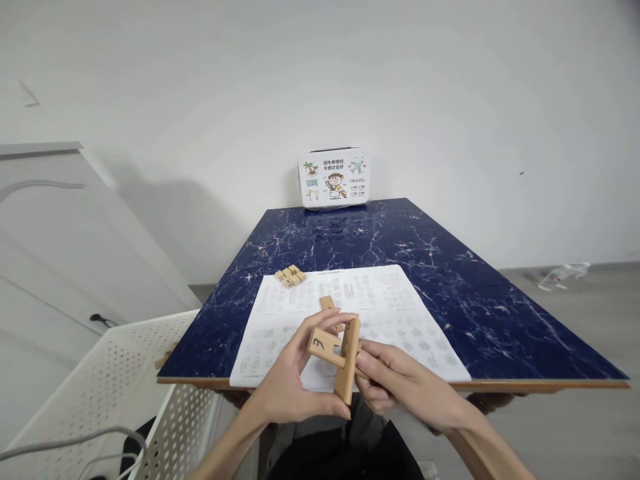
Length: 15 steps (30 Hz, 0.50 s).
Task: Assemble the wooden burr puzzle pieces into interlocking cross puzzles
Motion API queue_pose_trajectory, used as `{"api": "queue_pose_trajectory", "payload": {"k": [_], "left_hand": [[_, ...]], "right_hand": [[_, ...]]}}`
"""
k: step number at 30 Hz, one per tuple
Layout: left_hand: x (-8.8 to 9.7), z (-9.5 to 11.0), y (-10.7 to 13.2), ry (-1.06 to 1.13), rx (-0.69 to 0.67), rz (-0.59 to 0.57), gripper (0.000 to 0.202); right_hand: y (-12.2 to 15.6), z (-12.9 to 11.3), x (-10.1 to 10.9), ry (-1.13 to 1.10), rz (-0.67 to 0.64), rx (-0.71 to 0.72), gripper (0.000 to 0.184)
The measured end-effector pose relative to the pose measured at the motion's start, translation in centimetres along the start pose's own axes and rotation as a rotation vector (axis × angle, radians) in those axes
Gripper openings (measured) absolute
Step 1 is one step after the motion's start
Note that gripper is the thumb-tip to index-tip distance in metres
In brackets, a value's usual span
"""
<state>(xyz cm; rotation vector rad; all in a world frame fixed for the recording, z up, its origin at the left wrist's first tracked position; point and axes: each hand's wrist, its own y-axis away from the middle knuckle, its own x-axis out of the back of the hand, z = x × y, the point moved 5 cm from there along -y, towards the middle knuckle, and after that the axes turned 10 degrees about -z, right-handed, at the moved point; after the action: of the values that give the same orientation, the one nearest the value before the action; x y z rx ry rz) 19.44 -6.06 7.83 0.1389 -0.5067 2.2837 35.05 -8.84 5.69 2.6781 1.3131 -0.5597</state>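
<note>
Close to the table's front edge, I hold joined wooden puzzle pieces above a printed sheet (415,333). A notched wooden bar (348,367) stands steeply tilted, and a piece marked with a black 3 (323,345) passes crosswise into it. My left hand (285,390) curves around the bar, thumb at its lower end and fingers at its top. On the right side, my right hand (400,377) pinches the part sticking out there, mostly hidden by the fingers. Another wooden piece (328,304) lies on the sheet behind my left fingers, partly covered.
A cluster of small wooden cubes (291,276) sits at the sheet's far left corner. A white cartoon-printed case (334,179) stands against the wall on the blue marbled table (350,240). To the left is a white perforated basket (175,420) with cables.
</note>
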Motion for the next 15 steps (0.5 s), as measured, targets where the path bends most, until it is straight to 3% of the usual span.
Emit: {"api": "queue_pose_trajectory", "payload": {"k": [3,5,8,11,15], "left_hand": [[1.4,0.3,-0.5,-0.038,-0.006,-0.028,0.110],[2.7,0.3,-0.8,-0.113,0.002,-0.024,0.099],[4.6,-0.8,-1.3,-0.421,0.163,0.030,0.071],[5.5,-2.6,-2.0,-0.688,0.313,0.044,0.065],[5.5,-4.3,-4.0,-0.821,0.262,-0.148,0.059]], "right_hand": [[0.5,-0.3,0.6,0.058,0.009,0.008,0.035],[1.1,-0.7,1.6,0.175,0.070,0.016,0.036],[2.0,-1.3,3.7,0.452,0.242,0.003,0.040],[2.4,-1.3,5.9,0.724,0.415,-0.032,0.041],[2.2,-0.2,7.6,0.856,0.490,-0.029,0.038]]}}
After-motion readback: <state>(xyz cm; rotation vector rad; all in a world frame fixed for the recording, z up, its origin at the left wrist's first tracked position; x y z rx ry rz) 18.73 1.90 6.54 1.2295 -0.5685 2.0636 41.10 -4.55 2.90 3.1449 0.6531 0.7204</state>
